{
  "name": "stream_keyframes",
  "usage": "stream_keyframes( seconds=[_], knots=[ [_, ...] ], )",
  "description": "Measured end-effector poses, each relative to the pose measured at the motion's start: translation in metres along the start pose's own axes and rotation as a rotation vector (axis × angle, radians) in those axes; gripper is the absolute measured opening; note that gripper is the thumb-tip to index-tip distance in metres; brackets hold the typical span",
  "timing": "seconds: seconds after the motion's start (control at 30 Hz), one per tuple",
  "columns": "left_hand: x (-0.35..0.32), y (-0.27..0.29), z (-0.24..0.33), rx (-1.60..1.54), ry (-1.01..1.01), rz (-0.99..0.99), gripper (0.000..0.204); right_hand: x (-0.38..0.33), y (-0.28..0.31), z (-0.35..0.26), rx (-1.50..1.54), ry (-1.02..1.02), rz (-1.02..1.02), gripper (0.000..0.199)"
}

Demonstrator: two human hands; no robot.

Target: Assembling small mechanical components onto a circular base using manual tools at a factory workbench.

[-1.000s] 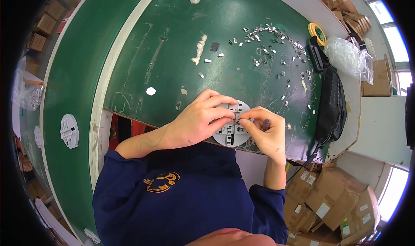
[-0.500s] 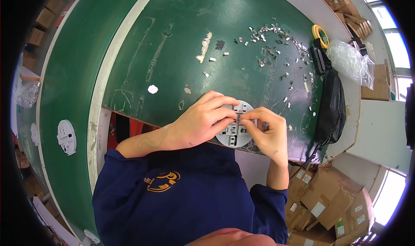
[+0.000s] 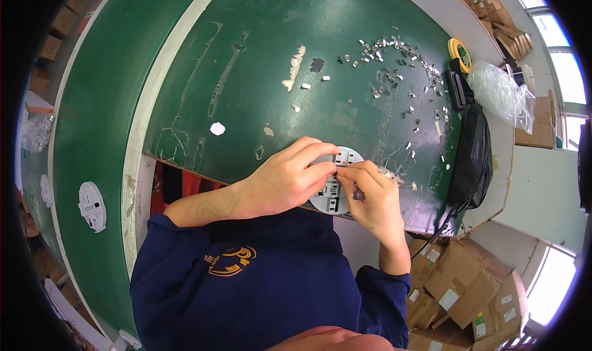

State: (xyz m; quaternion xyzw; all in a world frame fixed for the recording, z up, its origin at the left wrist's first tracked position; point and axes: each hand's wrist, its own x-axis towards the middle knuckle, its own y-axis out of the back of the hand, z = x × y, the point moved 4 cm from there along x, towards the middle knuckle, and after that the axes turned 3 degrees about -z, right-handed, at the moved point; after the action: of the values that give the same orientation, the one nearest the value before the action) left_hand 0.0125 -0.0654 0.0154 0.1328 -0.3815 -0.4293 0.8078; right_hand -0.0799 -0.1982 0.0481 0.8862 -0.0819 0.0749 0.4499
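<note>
A round, light grey-white plate (image 3: pixel 333 204) with raised fittings and slots lies at the table's front edge, partly covered by my hands. From the left, my left hand (image 3: pixel 302 172) reaches over it, fingers bent and tips closed near its middle. My right hand (image 3: pixel 373 200) is pinched at the same spot, its fingertips almost meeting those of the left. Whatever tiny piece lies between the fingertips is hidden. A dark, rounded end of an object (image 3: pixel 358 195) shows against the right hand; its kind is unclear.
Many small metal-and-white pieces (image 3: pixel 401 58) are scattered across the green table (image 3: pixel 246 98). Along its right side lie a black bag (image 3: pixel 472 160), a clear plastic bag (image 3: pixel 501 95) and yellow tape (image 3: pixel 459 53). Another white plate (image 3: pixel 92 206) rests on the left green surface. Cardboard boxes (image 3: pixel 462 274) stand lower right.
My right hand has shifted slightly left and down, turning so its knuckles cover more of the plate's right side. My left hand has stayed nearly in place. The view has moved slightly.
</note>
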Motion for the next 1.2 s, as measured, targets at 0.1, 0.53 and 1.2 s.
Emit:
stream_keyframes(
  seconds=[0.1,0.53,1.2],
  knots=[
    [0.0,0.0,-0.001,-0.024,0.006,0.012,0.023,0.002,0.001,-0.001,-0.042,-0.021,-0.088,0.011],
    [-0.006,-0.01,0.009,0.023,0.136,-0.17,0.097,0.021,0.028,0.011,1.305,0.053,0.336,0.046],
    [-0.007,-0.012,0.004,0.072,0.119,-0.191,0.102,0.029,-0.013,0.0,1.077,0.01,0.239,0.05]
  ],
)
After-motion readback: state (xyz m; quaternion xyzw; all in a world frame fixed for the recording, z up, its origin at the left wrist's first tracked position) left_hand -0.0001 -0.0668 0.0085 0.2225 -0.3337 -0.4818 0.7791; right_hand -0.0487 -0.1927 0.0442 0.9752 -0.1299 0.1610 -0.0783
